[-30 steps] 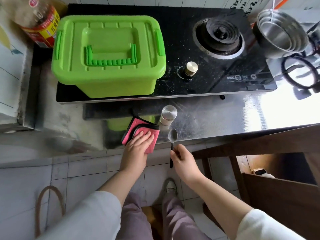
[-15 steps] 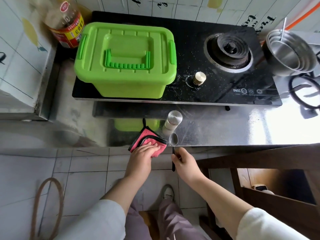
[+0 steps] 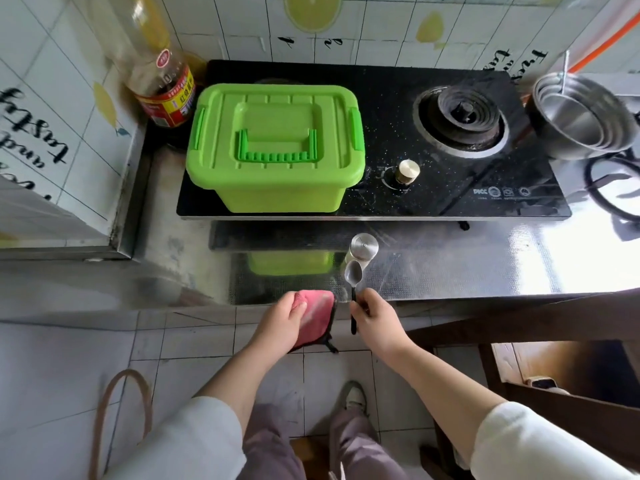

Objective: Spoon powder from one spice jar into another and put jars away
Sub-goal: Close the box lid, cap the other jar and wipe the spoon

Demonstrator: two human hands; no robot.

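Right hand pinches the black-handled metal spoon, bowl up. Its long axis runs straight away from the body toward the small glass spice jar with the steel lid, which stands on the shiny desk just beyond the bowl. Left hand grips a pink cloth at the desk's front edge. Only 1 jar shows, lid on, and the right hand is nearer.

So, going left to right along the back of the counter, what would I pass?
Sauce bottle → green lidded box → gas burner → stacked steel bowls.
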